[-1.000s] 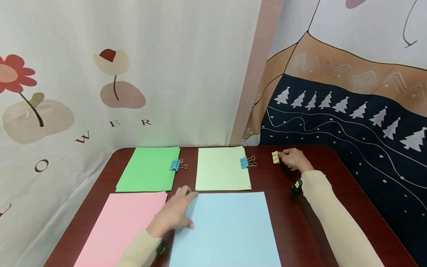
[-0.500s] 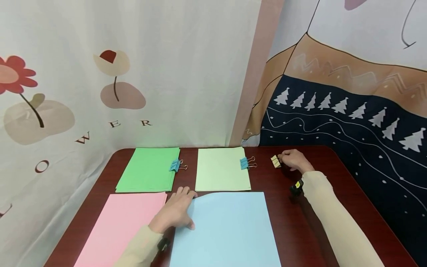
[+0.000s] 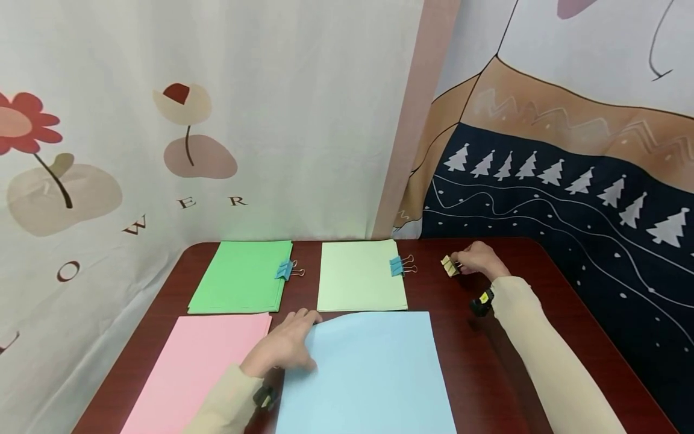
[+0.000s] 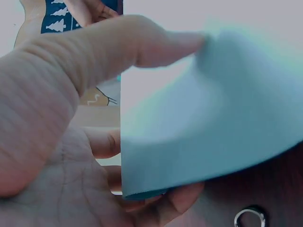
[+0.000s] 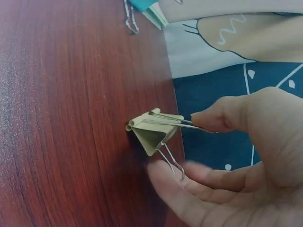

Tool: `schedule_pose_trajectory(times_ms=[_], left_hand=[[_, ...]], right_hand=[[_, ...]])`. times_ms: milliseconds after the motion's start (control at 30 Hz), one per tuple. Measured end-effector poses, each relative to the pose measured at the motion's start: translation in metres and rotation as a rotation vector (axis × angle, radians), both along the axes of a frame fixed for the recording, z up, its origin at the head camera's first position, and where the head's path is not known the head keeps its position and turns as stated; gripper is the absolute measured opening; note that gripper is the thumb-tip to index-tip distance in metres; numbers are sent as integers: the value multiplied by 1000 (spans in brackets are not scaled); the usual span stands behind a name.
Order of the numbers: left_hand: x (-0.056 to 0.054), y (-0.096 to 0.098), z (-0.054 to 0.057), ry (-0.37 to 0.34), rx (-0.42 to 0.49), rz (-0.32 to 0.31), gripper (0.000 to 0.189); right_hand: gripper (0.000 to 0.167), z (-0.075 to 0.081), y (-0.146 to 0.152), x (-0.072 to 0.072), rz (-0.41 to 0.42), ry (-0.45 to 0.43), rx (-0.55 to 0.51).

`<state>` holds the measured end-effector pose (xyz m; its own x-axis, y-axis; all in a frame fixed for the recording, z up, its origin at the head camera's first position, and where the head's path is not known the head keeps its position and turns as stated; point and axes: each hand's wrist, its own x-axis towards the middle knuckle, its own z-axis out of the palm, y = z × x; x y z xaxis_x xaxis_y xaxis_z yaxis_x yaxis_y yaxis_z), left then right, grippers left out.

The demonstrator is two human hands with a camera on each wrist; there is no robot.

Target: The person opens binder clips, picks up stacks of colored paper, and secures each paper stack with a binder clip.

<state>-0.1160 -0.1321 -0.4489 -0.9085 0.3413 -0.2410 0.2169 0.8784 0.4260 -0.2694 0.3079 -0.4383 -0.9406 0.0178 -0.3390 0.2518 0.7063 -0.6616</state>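
Note:
My left hand (image 3: 287, 345) pinches the far left corner of the blue paper (image 3: 374, 374). In the left wrist view the thumb lies over the sheet (image 4: 208, 142) and the fingers (image 4: 187, 196) are beneath it; the sheet bows upward there. At the back right, my right hand (image 3: 479, 259) holds a pale yellow binder clip (image 3: 449, 266) by its wire handles. From the right wrist, the clip (image 5: 154, 130) shows the thumb on one handle and a finger (image 5: 165, 182) at the other, its body pointing away from the palm, close over the wood.
Green sheets (image 3: 238, 277) and pale green sheets (image 3: 360, 277) lie at the back, each with a blue binder clip (image 3: 284, 269) on its right edge. Pink sheets (image 3: 190, 367) are at left on the dark red table (image 3: 477, 374). Printed curtains (image 3: 303, 120) hang behind.
The far left corner of the blue paper has risen from flat into a curve under my left hand. The yellow clip has tilted in my right fingers, which have barely shifted.

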Motion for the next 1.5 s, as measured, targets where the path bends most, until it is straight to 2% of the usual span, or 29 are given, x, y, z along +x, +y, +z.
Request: schedule_pose_trajectory(times_ms=[133,233,333,467,567,667,767,933,1000,1200,1500], left_hand=[[2,-1,1,-27,37,66,75],[3,-2,1,-33,85,114,76],[4,-3,0,-27,142,149,84],[4,-4,-1,-22,226,202,106],[4,-4,-1,-29,288,260,122],[4,-3,-2,-30,344,309,127],[6,-4,-3,-30,382,346,114],[10,-7,-6,-31,450,399,63],[12,-7,-7,-35,500,417,52],[13,-5,-8,-19,607,435,56],[11,-5,-8,-12,730,453,49]], right_hand=[[49,1,4,0,-34,-74,-132],[44,2,8,2,-23,-117,-203],[46,4,12,4,14,-153,-204],[50,3,16,7,42,-167,-193],[51,-1,18,9,27,-148,-219],[57,-6,22,12,-1,-125,-246],[66,-10,27,13,-27,-92,-254],[66,-17,30,15,-39,0,-234],[65,-19,31,17,-52,34,-222],[63,-20,32,22,-91,118,-182],[63,-20,29,32,-117,174,-202]])
